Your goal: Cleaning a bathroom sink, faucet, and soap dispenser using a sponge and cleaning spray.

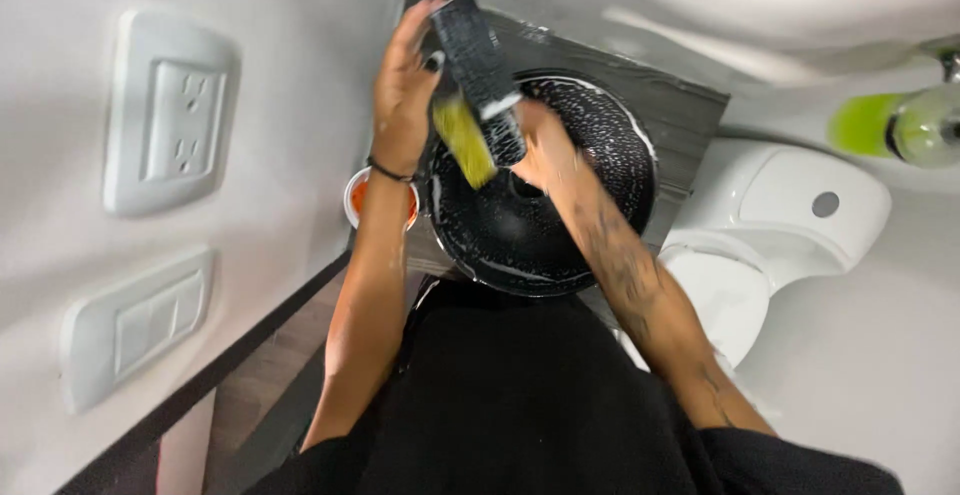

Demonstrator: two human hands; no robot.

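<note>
Left hand (403, 90) clasps a black faucet (477, 60); right hand (545, 145) grips a yellow sponge (463, 138) (blurred) over the sudsy black basin (600, 125).

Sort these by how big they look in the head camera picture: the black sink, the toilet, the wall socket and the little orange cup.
1. black sink
2. toilet, nearly as big, so unsure
3. wall socket, though it sits closer to the camera
4. orange cup, mostly hidden by an arm

Your path to the black basin (590, 225) is crowded: the tall dark tap (478, 60) stands at its rim between your two hands. Left wall with socket (172, 110) hems the left side; the toilet (775, 220) sits just beside on the right.
</note>
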